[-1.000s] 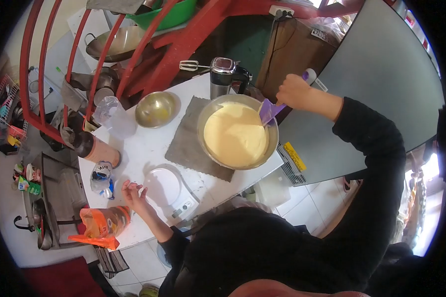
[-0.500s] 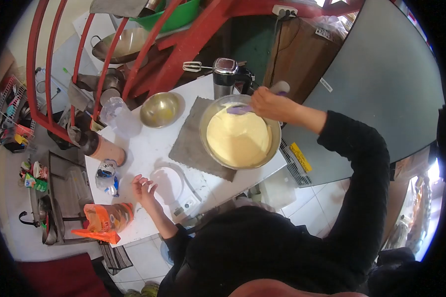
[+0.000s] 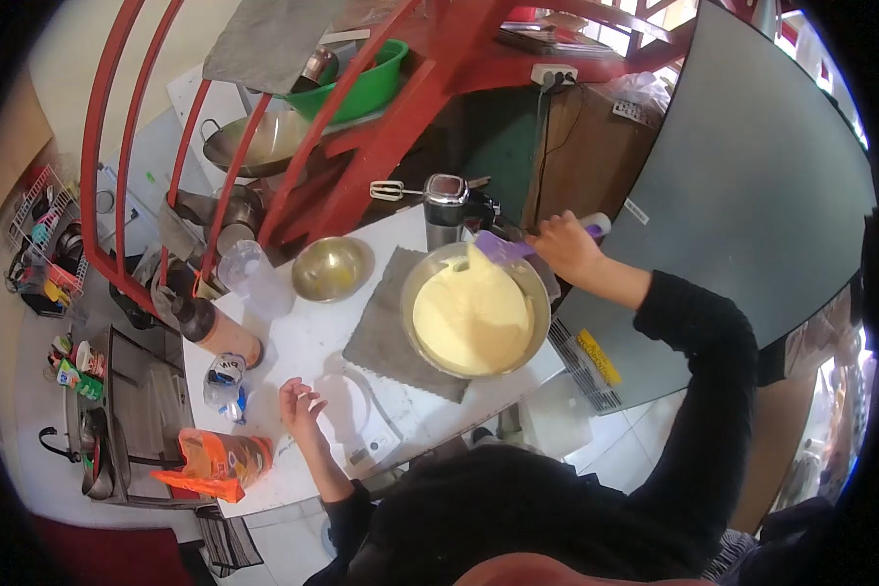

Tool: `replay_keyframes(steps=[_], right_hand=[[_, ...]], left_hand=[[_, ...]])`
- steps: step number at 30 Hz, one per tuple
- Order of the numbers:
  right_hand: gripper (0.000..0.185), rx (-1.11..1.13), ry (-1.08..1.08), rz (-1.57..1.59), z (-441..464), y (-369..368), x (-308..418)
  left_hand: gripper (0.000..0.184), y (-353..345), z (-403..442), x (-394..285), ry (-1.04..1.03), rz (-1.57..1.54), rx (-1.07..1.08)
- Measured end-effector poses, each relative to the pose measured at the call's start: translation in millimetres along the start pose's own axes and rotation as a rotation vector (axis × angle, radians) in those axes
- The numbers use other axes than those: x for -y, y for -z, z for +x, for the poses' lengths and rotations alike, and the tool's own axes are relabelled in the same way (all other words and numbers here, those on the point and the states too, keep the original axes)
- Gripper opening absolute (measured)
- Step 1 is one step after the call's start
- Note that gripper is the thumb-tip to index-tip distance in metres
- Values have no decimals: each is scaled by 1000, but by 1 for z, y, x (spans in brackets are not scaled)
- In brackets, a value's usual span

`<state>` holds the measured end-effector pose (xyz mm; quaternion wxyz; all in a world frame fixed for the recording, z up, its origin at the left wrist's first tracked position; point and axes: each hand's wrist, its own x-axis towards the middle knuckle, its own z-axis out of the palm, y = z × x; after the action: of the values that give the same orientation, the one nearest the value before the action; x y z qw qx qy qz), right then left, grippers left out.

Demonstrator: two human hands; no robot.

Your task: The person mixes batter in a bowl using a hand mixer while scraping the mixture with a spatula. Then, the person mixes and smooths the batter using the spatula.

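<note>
My right hand (image 3: 567, 247) is closed around the handle of a purple spatula (image 3: 499, 248). The blade is at the back rim of a large metal bowl (image 3: 538, 342), with pale yellow batter (image 3: 471, 317) on it and trailing down into the bowl. The bowl stands on a grey cloth (image 3: 386, 342). My left hand (image 3: 303, 402) hovers beside a white kitchen scale (image 3: 366, 430), its fingers loosely curled and apart, with nothing in them.
A hand mixer (image 3: 446, 200) stands behind the bowl. To the left are a small metal bowl (image 3: 328, 269), a clear plastic jug (image 3: 254, 278), a brown bottle (image 3: 215, 330), a blue-and-white packet (image 3: 227, 386) and an orange bag (image 3: 227, 461). Red stair railings (image 3: 95, 146) rise behind.
The spatula went from the bowl's right rim into the batter, then up to the back rim with batter on it. The view has shifted, so the table appears lower.
</note>
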<state>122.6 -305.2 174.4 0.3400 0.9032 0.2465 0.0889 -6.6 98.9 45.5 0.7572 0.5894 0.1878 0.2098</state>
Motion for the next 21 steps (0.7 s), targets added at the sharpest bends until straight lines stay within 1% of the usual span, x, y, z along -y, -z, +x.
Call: replay_keyframes(steps=[2,3,6,7,10,11,14,15,17,18,19,21], right_hand=[[29,-157,4,-2,9,-10,12],[30,-113,43,-58,11,-10,20],[25,-445,238,-106,3,-17,34],[32,-447,272,-60,-3,-17,32],[33,-328,226,20,-23,-2,12],[32,-187,168,63,-28,9,5],[38,-296,171,1,-39,10,-18],[36,-282,165,-45,-40,18,-20],[34,-283,187,-88,-33,22,-19],[33,-282,197,-110,-29,24,-19],[31,-218,212,-80,-26,30,-15],[26,-127,254,-39,-5,45,-14]], left_hand=[[28,1,-1,1,23,18,46],[29,-1,1,2,28,20,67],[29,-12,-1,1,69,2,144],[29,-17,-1,0,60,-8,174],[27,-28,-5,-6,49,-14,240],[26,-32,-5,-7,52,-12,247],[26,-48,-9,-2,76,-27,270],[27,-55,-9,1,86,-32,278],[29,-75,-5,18,32,-23,352],[30,-93,-5,21,79,-42,396],[32,-107,-7,25,132,-57,448],[35,-122,4,46,165,-8,451]])
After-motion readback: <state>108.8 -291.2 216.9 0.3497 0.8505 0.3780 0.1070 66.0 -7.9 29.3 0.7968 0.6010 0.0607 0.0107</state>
